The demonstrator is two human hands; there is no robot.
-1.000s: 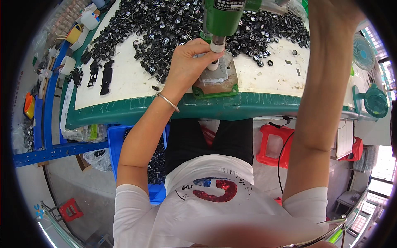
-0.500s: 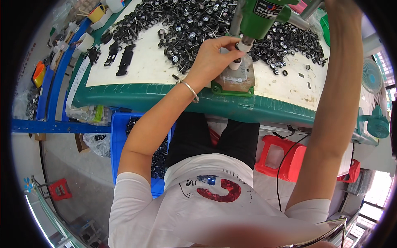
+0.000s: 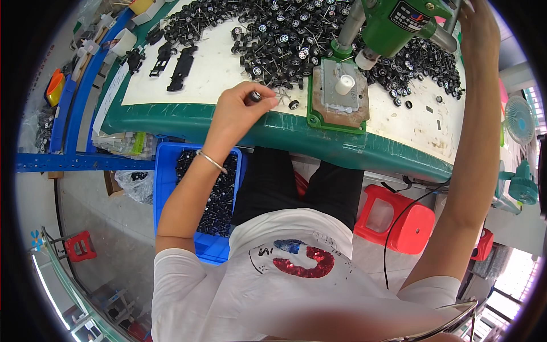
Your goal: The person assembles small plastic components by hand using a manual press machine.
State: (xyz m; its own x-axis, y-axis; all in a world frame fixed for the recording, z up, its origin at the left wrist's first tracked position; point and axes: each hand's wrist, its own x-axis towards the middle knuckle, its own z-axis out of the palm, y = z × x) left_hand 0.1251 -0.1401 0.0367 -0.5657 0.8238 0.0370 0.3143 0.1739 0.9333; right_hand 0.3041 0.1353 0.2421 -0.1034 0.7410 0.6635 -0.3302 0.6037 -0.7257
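Two hands apart: left (image 3: 239,111) pinches black part (image 3: 255,97); right (image 3: 477,17), grip unclear; press (image 3: 388,31), wheels (image 3: 284,39) between.

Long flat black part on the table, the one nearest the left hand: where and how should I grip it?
The long black part is probably best pinched at its middle across both long edges, from above and slightly right: it lies flat and narrow, with another black part along its left.

The left fingers (image 3: 266,104) hold 1 small dark part (image 3: 255,96) left of the green press (image 3: 383,35).
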